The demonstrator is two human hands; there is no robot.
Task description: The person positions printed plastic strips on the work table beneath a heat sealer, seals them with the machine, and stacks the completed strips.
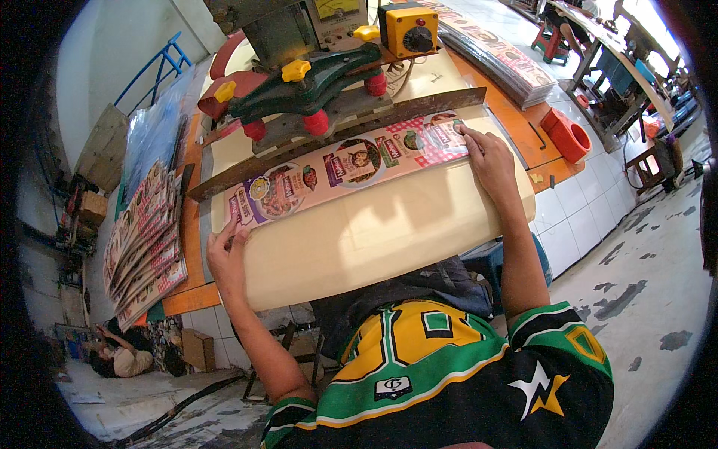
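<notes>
A long pink printed sheet (314,176) with food pictures lies on a cream-covered work surface (374,239). Its far long edge runs along a dark metal bar (344,142). At the sheet's left end, my left hand (226,263) is closed on the corner, thumb on top. My right hand (488,159) pinches the opposite end, its thumb pressed to the print. Just beyond the bar stands a dark green clamp-like machine head (314,84) with yellow knobs and red cylindrical feet.
Fanned printed sheets (149,239) are piled on the left, beside clear plastic (153,135). More printed stacks (493,52) lie at the back right. A yellow control box (407,31) tops the machine. A red ring-shaped object (565,136) sits right. Another person (127,358) is low on the left.
</notes>
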